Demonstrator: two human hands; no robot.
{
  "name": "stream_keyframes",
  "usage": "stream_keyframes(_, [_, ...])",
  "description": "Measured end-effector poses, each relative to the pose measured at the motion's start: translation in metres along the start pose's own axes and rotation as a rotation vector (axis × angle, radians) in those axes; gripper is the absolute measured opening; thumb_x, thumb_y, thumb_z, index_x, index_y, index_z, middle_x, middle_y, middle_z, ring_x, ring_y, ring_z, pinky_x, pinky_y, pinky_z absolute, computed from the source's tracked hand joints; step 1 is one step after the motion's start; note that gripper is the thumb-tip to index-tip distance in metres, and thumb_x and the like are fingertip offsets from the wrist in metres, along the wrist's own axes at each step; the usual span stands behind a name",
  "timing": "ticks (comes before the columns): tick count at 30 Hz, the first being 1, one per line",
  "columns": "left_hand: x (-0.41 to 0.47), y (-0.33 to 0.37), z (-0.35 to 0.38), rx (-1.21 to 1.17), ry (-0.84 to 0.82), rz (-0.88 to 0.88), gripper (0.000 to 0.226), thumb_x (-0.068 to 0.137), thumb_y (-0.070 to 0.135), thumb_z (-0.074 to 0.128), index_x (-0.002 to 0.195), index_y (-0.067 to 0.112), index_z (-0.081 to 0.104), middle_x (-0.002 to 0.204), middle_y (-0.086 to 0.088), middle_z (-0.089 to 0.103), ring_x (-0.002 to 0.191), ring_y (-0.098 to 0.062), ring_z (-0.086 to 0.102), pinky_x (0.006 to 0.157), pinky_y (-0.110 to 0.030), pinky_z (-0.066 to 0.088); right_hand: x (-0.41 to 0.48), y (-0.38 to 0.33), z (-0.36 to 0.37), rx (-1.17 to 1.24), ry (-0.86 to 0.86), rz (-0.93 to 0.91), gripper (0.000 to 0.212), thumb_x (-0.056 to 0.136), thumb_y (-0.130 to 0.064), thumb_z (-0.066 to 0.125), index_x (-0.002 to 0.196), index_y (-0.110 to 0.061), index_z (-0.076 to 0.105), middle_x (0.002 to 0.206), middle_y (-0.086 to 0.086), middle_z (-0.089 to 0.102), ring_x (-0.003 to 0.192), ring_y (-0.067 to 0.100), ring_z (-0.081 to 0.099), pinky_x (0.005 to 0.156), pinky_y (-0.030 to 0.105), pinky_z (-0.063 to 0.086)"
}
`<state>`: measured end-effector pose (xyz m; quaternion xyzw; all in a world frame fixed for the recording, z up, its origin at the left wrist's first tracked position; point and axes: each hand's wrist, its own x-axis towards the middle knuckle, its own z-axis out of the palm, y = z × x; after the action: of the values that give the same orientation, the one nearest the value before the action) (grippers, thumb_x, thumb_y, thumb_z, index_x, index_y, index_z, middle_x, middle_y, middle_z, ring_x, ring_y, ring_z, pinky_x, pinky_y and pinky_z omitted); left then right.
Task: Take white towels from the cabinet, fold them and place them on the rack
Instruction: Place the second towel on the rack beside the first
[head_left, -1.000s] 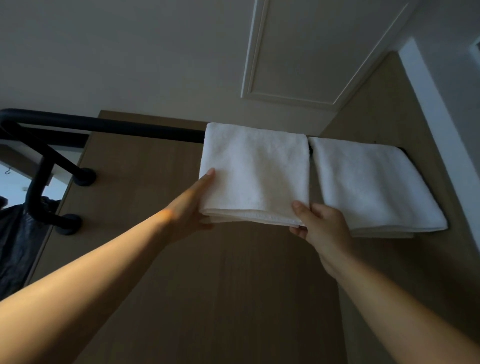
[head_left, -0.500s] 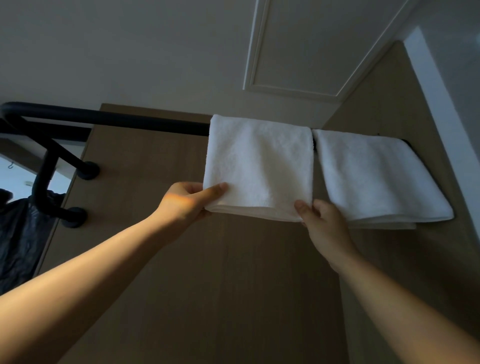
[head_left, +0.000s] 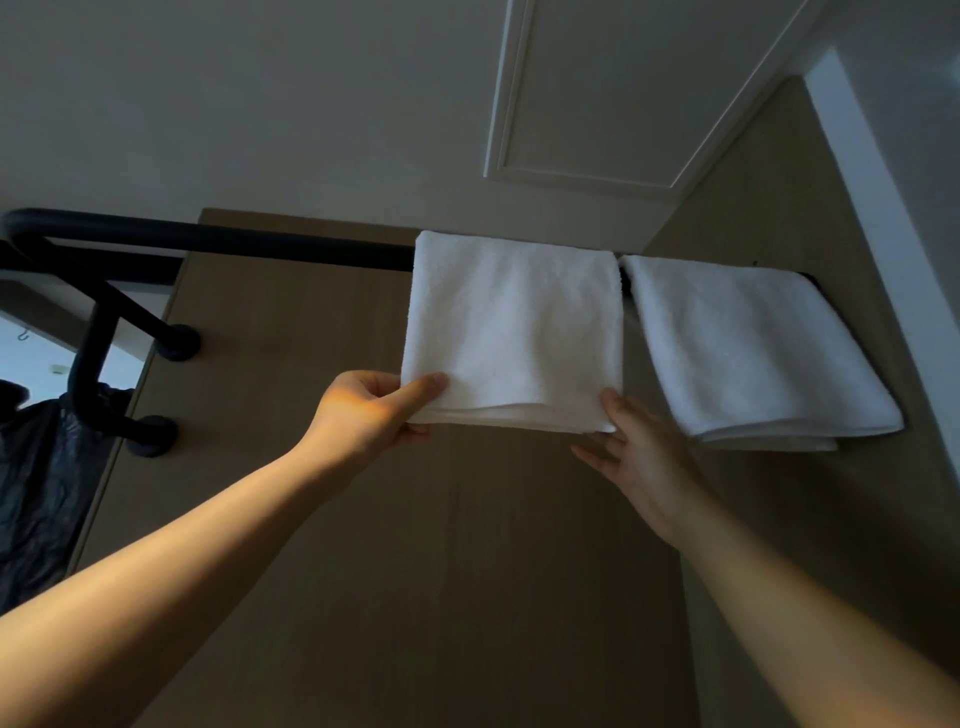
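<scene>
Two folded white towels hang side by side over a black rack bar (head_left: 270, 244) high on a wooden wall. My left hand (head_left: 371, 410) pinches the lower left corner of the left towel (head_left: 511, 332), thumb on its front face. My right hand (head_left: 636, 452) is under that towel's lower right corner, fingers spread and fairly straight, thumb touching the corner's edge. The right towel (head_left: 748, 348) hangs untouched just beyond my right hand.
The rack's black tubes bend down at the left to two round wall mounts (head_left: 179, 343). A dark garment or bag (head_left: 36, 483) hangs at the far left. A white panelled ceiling (head_left: 597, 93) is overhead, and a white frame (head_left: 883, 218) runs along the right.
My left hand went from lying flat along the towel's left edge to pinching its lower left corner. My right hand loosened from a pinch at the lower right corner to spread fingers.
</scene>
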<state>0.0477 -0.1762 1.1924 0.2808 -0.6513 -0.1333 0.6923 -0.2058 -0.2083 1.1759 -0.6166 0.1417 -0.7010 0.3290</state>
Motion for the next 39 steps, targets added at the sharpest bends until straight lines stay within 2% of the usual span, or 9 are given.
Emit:
stream_keyframes(6, [-0.001, -0.003, 0.001, 0.117, 0.051, 0.091, 0.036, 0.081, 0.044, 0.073, 0.062, 0.013, 0.074, 0.065, -0.011, 0.071, 0.056, -0.010, 0.066, 0.057, -0.019, 0.053, -0.003, -0.007, -0.002, -0.004, -0.029, -0.073, 0.014, 0.096, -0.016, 0.056, 0.099, -0.012, 0.069, 0.094, 0.004, 0.075, 0.092, 0.020, 0.070, 0.087, 0.036, 0.055])
stream_keyframes(13, [-0.002, -0.007, 0.003, 0.061, 0.008, 0.074, 0.030, 0.081, 0.044, 0.073, 0.070, 0.017, 0.076, 0.068, -0.006, 0.073, 0.063, -0.012, 0.071, 0.062, -0.020, 0.057, -0.008, -0.010, -0.011, -0.243, 0.027, -0.283, 0.021, 0.095, -0.015, 0.059, 0.081, -0.018, 0.074, 0.087, 0.004, 0.076, 0.083, 0.019, 0.073, 0.074, 0.024, 0.059])
stream_keyframes(20, [0.004, -0.021, -0.016, -0.071, 0.174, -0.017, 0.019, 0.087, 0.009, 0.070, 0.101, 0.003, 0.058, 0.071, -0.011, 0.068, 0.061, -0.022, 0.062, 0.061, -0.029, 0.057, -0.006, -0.011, -0.022, -0.209, 0.150, -0.293, 0.017, 0.097, -0.010, 0.056, 0.086, -0.011, 0.068, 0.084, 0.007, 0.070, 0.073, 0.012, 0.068, 0.073, 0.024, 0.059])
stream_keyframes(24, [0.005, -0.013, -0.016, -0.222, 0.088, -0.140, 0.036, 0.095, 0.033, 0.059, 0.114, 0.003, 0.058, 0.096, -0.018, 0.069, 0.082, -0.027, 0.069, 0.075, -0.036, 0.059, -0.009, -0.007, -0.018, -0.279, 0.126, -0.305, 0.012, 0.097, -0.013, 0.055, 0.094, -0.009, 0.066, 0.092, 0.009, 0.072, 0.082, 0.018, 0.071, 0.073, 0.024, 0.058])
stream_keyframes(27, [0.004, 0.003, -0.001, -0.095, -0.113, -0.112, 0.069, 0.077, 0.067, 0.057, 0.112, 0.008, 0.062, 0.108, -0.010, 0.070, 0.098, -0.024, 0.068, 0.088, -0.042, 0.057, -0.013, -0.008, -0.016, -0.283, 0.164, -0.296, 0.006, 0.097, -0.016, 0.056, 0.103, -0.016, 0.059, 0.102, 0.008, 0.068, 0.086, 0.020, 0.070, 0.071, 0.024, 0.058])
stream_keyframes(32, [0.011, 0.028, 0.020, -0.010, -0.147, -0.061, 0.074, 0.062, 0.075, 0.066, 0.105, 0.015, 0.069, 0.105, -0.007, 0.073, 0.095, -0.026, 0.071, 0.086, -0.045, 0.058, -0.032, -0.014, -0.012, -0.704, 0.317, -0.347, 0.022, 0.094, -0.030, 0.060, 0.112, -0.019, 0.052, 0.090, 0.000, 0.069, 0.072, 0.015, 0.070, 0.068, 0.036, 0.059])
stream_keyframes(35, [0.022, 0.029, 0.025, 0.045, -0.097, -0.061, 0.059, 0.075, 0.067, 0.065, 0.100, 0.014, 0.070, 0.100, -0.008, 0.073, 0.091, -0.027, 0.071, 0.082, -0.042, 0.059, -0.051, -0.029, -0.008, -1.132, 0.376, -0.516, 0.017, 0.092, -0.046, 0.055, 0.086, -0.030, 0.049, 0.066, -0.010, 0.059, 0.055, 0.002, 0.056, 0.046, 0.022, 0.040])
stream_keyframes(37, [0.029, 0.031, 0.026, 0.063, -0.093, -0.037, 0.059, 0.079, 0.066, 0.060, 0.102, 0.013, 0.070, 0.100, -0.007, 0.073, 0.090, -0.025, 0.071, 0.080, -0.040, 0.059, -0.053, -0.043, 0.001, -1.199, 0.307, -0.641, 0.026, 0.091, -0.044, 0.056, 0.071, -0.031, 0.047, 0.056, -0.013, 0.050, 0.048, -0.001, 0.048, 0.044, 0.014, 0.027])
stream_keyframes(39, [0.037, 0.035, 0.025, 0.064, -0.092, -0.031, 0.063, 0.080, 0.068, 0.057, 0.105, 0.012, 0.069, 0.102, -0.007, 0.073, 0.091, -0.025, 0.070, 0.079, -0.038, 0.058, -0.042, -0.056, 0.015, -1.238, 0.241, -0.755, 0.026, 0.092, -0.039, 0.058, 0.070, -0.029, 0.049, 0.058, -0.015, 0.050, 0.051, -0.001, 0.048, 0.048, 0.014, 0.028])
